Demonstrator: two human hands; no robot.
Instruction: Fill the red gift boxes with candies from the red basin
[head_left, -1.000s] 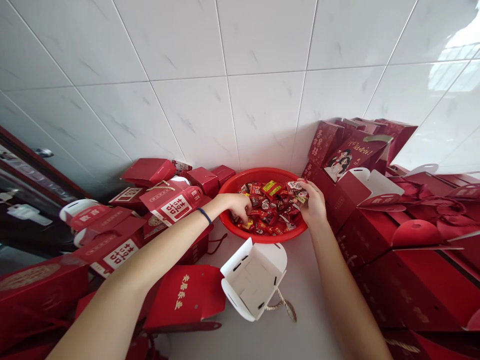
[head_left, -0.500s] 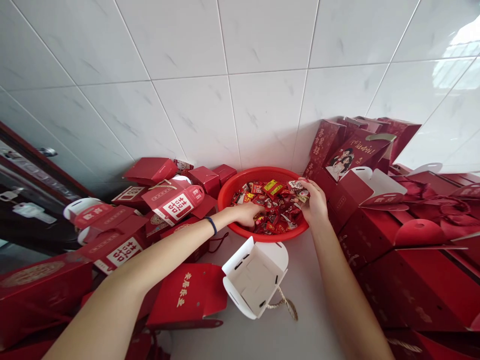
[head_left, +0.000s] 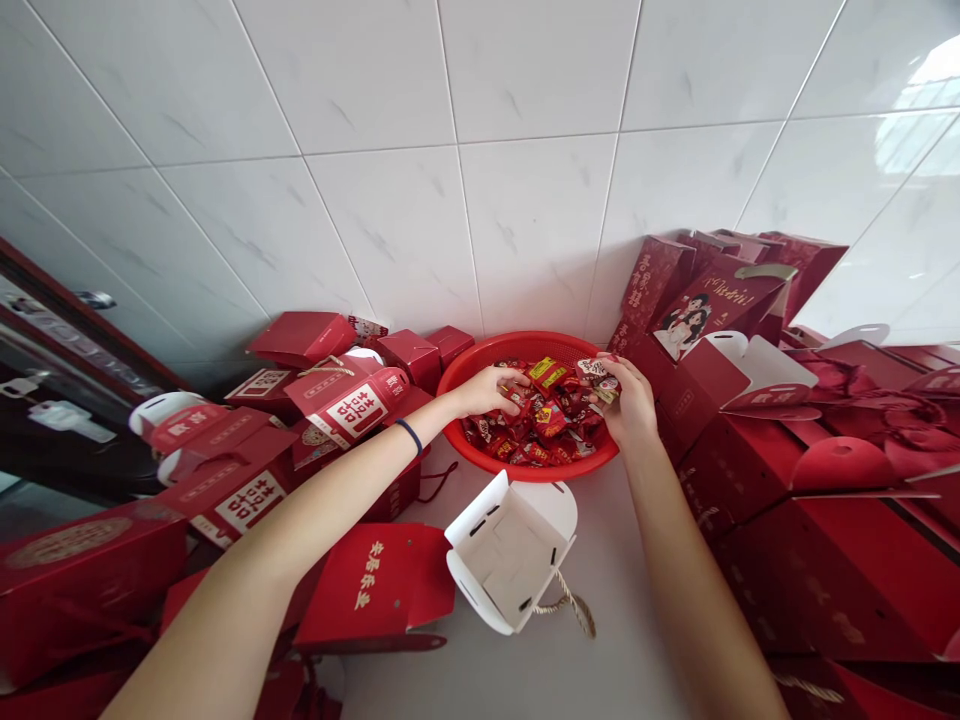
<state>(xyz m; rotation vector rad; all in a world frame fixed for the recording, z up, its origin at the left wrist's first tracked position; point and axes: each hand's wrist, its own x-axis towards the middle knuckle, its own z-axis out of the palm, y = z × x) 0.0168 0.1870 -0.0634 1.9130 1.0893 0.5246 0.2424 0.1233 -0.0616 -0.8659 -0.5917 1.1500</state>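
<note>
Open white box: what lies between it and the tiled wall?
The red basket of wrapped sweets lies between box and wall, in the head view.

Basket (head_left: pixel 534 473) flanked by boxes

Sweets (head_left: pixel 551 420) are contained in the basket, which is set on the table (head_left: pixel 592 670) before the wall (head_left: pixel 375 200). An open box (head_left: pixel 506 565) is placed at its near side. Boxes (head_left: pixel 352 410) are clustered to its left; bags (head_left: pixel 716 300) and more boxes are crowded to its right.

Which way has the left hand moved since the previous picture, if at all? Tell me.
Yes: the left hand has moved away from the basket's near rim, toward the wall.
</note>
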